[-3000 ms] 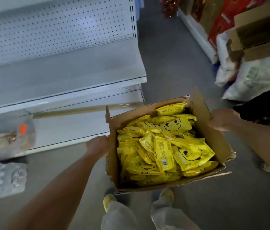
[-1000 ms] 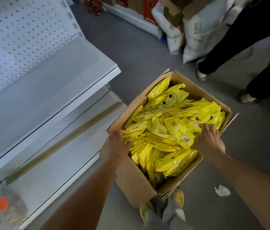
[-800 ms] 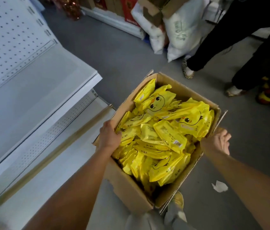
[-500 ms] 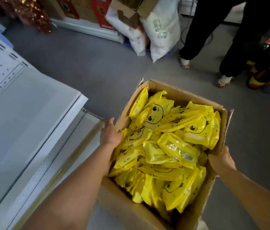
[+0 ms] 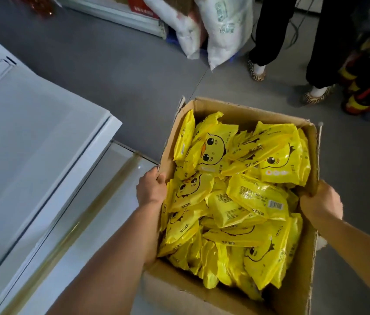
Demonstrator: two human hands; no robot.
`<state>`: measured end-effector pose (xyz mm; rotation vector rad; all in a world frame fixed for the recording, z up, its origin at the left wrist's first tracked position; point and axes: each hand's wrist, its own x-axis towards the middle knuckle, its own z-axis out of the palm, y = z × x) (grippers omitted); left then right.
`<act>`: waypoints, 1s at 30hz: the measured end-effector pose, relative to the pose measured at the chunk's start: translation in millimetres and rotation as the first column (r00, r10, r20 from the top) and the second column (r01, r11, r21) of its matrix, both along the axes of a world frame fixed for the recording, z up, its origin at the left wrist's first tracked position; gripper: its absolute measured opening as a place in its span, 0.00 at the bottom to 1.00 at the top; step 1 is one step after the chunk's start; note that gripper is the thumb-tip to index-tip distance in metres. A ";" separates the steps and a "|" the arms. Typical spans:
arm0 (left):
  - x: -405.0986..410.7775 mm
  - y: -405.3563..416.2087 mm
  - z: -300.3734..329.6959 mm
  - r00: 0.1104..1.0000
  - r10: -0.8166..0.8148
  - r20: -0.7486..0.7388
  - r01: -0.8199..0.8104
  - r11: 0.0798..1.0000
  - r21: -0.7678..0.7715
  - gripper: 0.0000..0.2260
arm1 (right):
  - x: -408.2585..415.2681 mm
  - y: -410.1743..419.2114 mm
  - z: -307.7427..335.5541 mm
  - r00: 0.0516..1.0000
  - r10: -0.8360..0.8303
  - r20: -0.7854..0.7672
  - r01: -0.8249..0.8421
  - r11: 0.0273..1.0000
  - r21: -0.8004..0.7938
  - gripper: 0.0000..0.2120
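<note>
The left hand (image 5: 151,188) grips the left wall of the box (image 5: 202,296), fingers curled over its top edge. The right hand (image 5: 321,201) clamps the right wall the same way, thumb on the rim. Between the two grips the box sits open-topped, packed with yellow packs (image 5: 236,196). Just left of the left hand stands a white shelf (image 5: 31,144). Beyond the box, well past both hands, white sacks (image 5: 222,26) lean on the floor (image 5: 122,71).

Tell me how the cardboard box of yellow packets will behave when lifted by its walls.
Probably heavy: yellow packets fill the cardboard box almost to its rim. Its walls may bend, since the left hand and right hand grip only their top edges. Loose packets could shift.
</note>
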<state>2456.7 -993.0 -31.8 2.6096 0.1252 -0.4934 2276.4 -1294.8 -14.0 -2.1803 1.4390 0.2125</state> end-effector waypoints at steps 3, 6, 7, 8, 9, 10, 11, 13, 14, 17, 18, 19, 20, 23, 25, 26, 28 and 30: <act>-24.6 18.0 -0.3 0.991 0.132 -0.019 -0.132 0.991 0.005 0.13 | 38.4 -14.8 0.9 0.985 0.175 -0.014 -0.175 0.984 -0.034 0.11; -47.7 29.2 -6.4 0.976 0.213 -0.041 -0.212 0.977 0.030 0.13 | 76.7 -20.5 -2.3 0.950 0.309 -0.033 -0.310 0.949 -0.051 0.14; -52.6 30.5 -8.3 0.970 0.241 -0.043 -0.239 0.970 0.039 0.12 | 86.1 -21.8 -4.7 0.943 0.331 -0.032 -0.333 0.942 -0.053 0.15; -55.9 29.8 -9.1 0.963 0.264 -0.048 -0.262 0.964 0.048 0.12 | 93.1 -22.3 -6.7 0.940 0.339 -0.032 -0.341 0.939 -0.052 0.16; -57.8 28.0 -9.7 0.959 0.279 -0.054 -0.277 0.959 0.055 0.11 | 97.1 -23.0 -9.0 0.940 0.341 -0.029 -0.342 0.938 -0.051 0.16; -59.0 25.6 -9.4 0.955 0.291 -0.064 -0.287 0.956 0.062 0.11 | 98.4 -23.8 -10.0 0.941 0.338 -0.024 -0.339 0.940 -0.047 0.15; -59.3 23.1 -9.4 0.950 0.305 -0.071 -0.301 0.952 0.063 0.11 | 97.5 -25.4 -10.9 0.941 0.338 -0.011 -0.338 0.940 -0.041 0.14; -59.5 21.2 -9.5 0.938 0.338 -0.072 -0.335 0.941 0.047 0.13 | 91.2 -28.1 -12.3 0.939 0.343 0.020 -0.343 0.939 -0.017 0.10; -59.7 21.2 -9.7 0.936 0.345 -0.069 -0.343 0.939 0.037 0.13 | 86.5 -27.5 -12.5 0.939 0.341 0.040 -0.341 0.940 -0.003 0.08; -61.8 22.2 -11.9 0.938 0.341 -0.062 -0.341 0.940 0.024 0.15 | 65.7 -23.8 -18.7 0.948 0.299 0.114 -0.303 0.953 0.026 0.07; -62.4 22.1 -12.1 0.935 0.351 -0.053 -0.350 0.937 0.026 0.15 | 59.4 -21.8 -21.3 0.949 0.295 0.110 -0.298 0.954 0.011 0.06; -62.8 21.2 -12.4 0.932 0.361 -0.038 -0.360 0.932 0.030 0.16 | 55.2 -20.6 -23.6 0.950 0.296 0.096 -0.297 0.955 -0.009 0.05; -63.9 19.3 -12.1 0.929 0.369 -0.021 -0.368 0.929 0.033 0.16 | 54.1 -20.4 -25.0 0.953 0.292 0.082 -0.291 0.956 -0.029 0.05; -70.8 9.9 -9.9 0.921 0.388 0.022 -0.388 0.921 0.020 0.16 | 61.5 -26.1 -25.4 0.950 0.306 0.064 -0.300 0.950 -0.086 0.04; -76.9 6.8 -11.3 0.908 0.417 0.022 -0.418 0.908 0.019 0.15 | 68.6 -30.9 -27.2 0.934 0.353 0.057 -0.345 0.932 -0.114 0.07; -79.6 6.5 -12.7 0.898 0.439 0.015 -0.439 0.898 0.024 0.16 | 72.2 -32.4 -27.4 0.922 0.383 0.055 -0.374 0.919 -0.124 0.07; -84.3 7.4 -16.4 0.887 0.462 -0.009 -0.462 0.887 0.031 0.17 | 77.3 -34.9 -27.3 0.905 0.422 0.057 -0.413 0.903 -0.121 0.07; -86.3 7.9 -18.4 0.882 0.470 -0.031 -0.470 0.883 0.025 0.18 | 80.6 -37.0 -27.3 0.899 0.436 0.049 -0.431 0.898 -0.085 0.07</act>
